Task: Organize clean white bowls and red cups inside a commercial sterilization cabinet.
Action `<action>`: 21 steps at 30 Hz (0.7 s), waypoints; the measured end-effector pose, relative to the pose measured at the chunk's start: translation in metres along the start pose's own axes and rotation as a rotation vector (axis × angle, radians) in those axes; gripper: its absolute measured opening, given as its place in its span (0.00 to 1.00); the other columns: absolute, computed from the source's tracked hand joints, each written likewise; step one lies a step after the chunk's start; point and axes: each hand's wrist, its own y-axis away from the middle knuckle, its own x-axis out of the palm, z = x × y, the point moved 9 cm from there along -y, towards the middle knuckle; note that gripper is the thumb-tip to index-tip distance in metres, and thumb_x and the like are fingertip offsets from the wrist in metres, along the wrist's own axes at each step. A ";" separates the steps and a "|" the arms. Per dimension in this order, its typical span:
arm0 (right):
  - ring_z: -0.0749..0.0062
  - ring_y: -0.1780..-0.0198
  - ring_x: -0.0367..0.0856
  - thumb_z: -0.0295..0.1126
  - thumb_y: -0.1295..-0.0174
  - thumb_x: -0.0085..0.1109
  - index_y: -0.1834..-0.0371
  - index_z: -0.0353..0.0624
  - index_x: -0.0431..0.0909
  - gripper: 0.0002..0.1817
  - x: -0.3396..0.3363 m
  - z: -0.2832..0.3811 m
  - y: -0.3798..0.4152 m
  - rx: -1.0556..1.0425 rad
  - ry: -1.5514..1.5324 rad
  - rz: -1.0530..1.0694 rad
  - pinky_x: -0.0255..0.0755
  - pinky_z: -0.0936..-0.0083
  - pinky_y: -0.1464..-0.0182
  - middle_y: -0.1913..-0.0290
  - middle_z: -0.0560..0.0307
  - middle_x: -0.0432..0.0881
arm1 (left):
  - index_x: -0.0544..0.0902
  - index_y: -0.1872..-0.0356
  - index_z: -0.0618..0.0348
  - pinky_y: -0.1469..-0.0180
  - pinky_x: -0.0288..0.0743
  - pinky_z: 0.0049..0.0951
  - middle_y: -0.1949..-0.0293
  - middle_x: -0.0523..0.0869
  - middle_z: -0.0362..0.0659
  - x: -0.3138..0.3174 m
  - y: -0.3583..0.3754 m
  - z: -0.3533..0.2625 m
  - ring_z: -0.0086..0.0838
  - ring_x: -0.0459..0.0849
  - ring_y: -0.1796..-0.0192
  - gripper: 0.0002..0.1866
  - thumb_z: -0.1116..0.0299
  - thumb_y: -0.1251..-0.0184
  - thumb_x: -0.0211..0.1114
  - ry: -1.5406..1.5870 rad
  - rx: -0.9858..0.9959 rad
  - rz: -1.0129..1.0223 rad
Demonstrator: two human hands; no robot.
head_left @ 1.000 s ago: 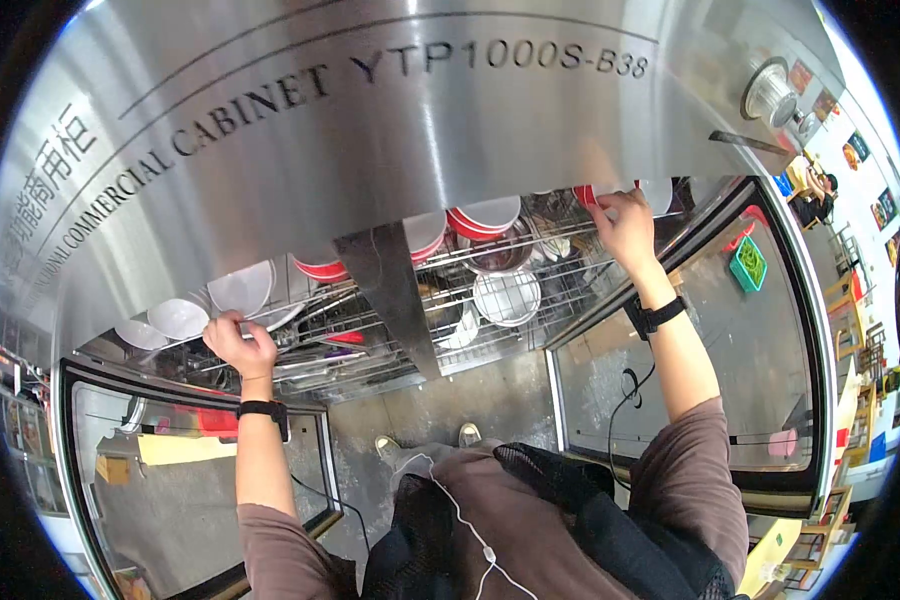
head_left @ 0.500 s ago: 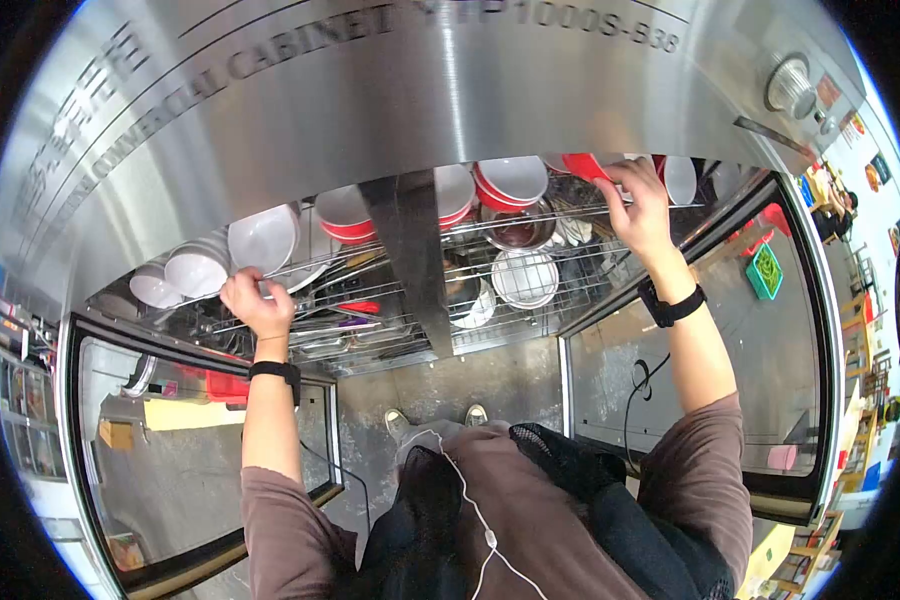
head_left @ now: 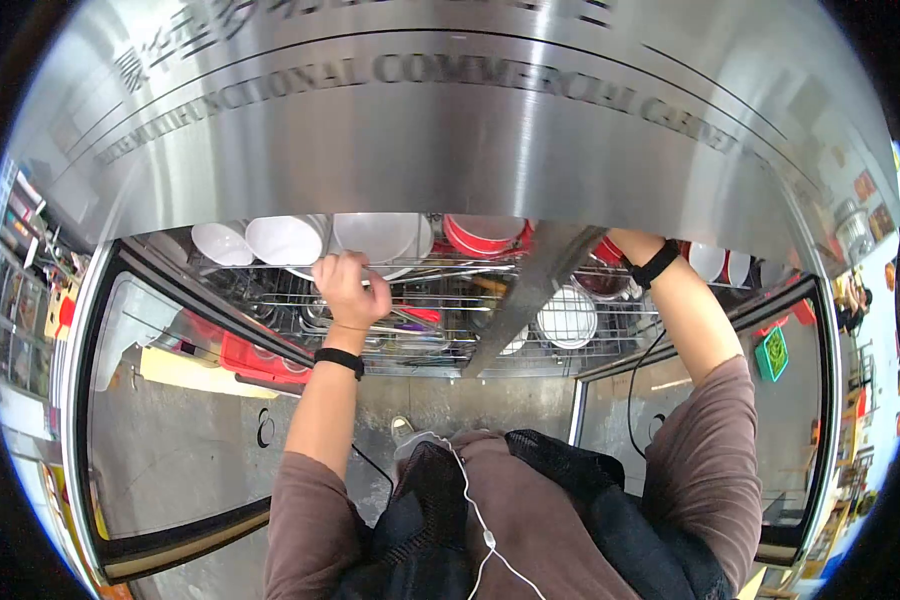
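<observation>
My left hand [head_left: 351, 288] has its fingers curled over the front wire of the wire shelf [head_left: 470, 266], just below a large white bowl [head_left: 375, 234]. To the right of the dark upright post [head_left: 530, 290], my right hand [head_left: 630, 240] reaches into the cabinet. Its fingers are hidden behind the steel upper panel, so what they hold does not show. A red bowl [head_left: 607, 251] is close beside that hand. On the same shelf stand smaller white bowls [head_left: 285, 240] at the left and stacked red-and-white bowls [head_left: 485, 233] in the middle.
The steel upper panel [head_left: 420, 150] overhangs the shelf. A lower rack holds a white round dish [head_left: 567, 318] and assorted utensils. Framed glass doors stand open on both sides: left door [head_left: 200, 400], right door [head_left: 710, 390]. A green basket [head_left: 772, 355] is beyond the right door.
The view has shifted, so the cabinet appears farther right. My left hand stays at the shelf wire. My right hand, earlier at a red bowl, has moved leftward along the shelf and deeper behind the panel.
</observation>
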 end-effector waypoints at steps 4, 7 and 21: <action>0.44 0.54 0.86 0.34 0.38 0.70 0.53 0.39 0.86 0.14 0.027 0.001 -0.007 0.023 0.089 0.129 0.79 0.50 0.50 0.56 0.43 0.87 | 0.79 0.64 0.56 0.53 0.64 0.44 0.67 0.82 0.43 -0.001 -0.002 0.000 0.43 0.76 0.65 0.14 0.73 0.58 0.63 -0.013 0.018 -0.007; 0.45 0.54 0.86 0.35 0.38 0.70 0.53 0.39 0.86 0.14 0.036 0.004 -0.008 0.041 0.091 0.189 0.79 0.51 0.50 0.57 0.43 0.87 | 0.79 0.64 0.55 0.53 0.64 0.44 0.68 0.82 0.43 -0.001 -0.002 0.001 0.42 0.76 0.64 0.15 0.72 0.58 0.64 0.003 0.018 -0.003; 0.45 0.58 0.85 0.39 0.40 0.72 0.58 0.41 0.85 0.14 -0.033 -0.035 0.062 0.074 0.334 -0.026 0.79 0.52 0.52 0.62 0.46 0.87 | 0.78 0.66 0.56 0.54 0.63 0.43 0.69 0.80 0.45 0.003 0.001 -0.003 0.44 0.76 0.66 0.11 0.72 0.55 0.63 -0.074 0.066 -0.053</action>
